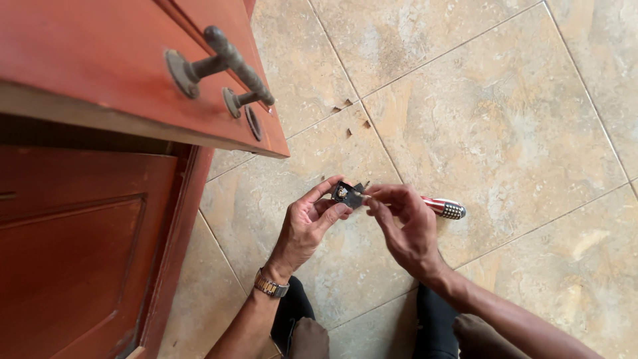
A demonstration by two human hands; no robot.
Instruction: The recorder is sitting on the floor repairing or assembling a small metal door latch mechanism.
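In the head view, two hands are meeting low in the middle of the picture, above a tiled floor [505,119]. The left hand [307,225] is rising from a forearm that is wearing one metal wristwatch [270,286]; its palm is turning upward and inward, and its thumb and curled fingers are pinching one small black lock part [348,195], which is sitting at the fingertips just above the floor, between the two hands. The right hand [405,226] is coming in from the lower right, wrist bent, its fingers bunching together at the right edge of that same part and closing around the shaft of one screwdriver [444,208], whose red, white and blue striped handle is sticking out to the right past the knuckles. So both hands are clamping down: the left on the lock part, the right on the screwdriver, with the fingertips of the two hands almost touching. To the upper left, one reddish wooden door [100,60] is carrying one dark metal pull handle [229,63] on two round mounts, with one oval keyhole plate [253,123] just below it. A few small wood chips [349,119] are lying on the floor, well apart from the hands. Two dark-trousered knees [432,319] are showing at the bottom edge.
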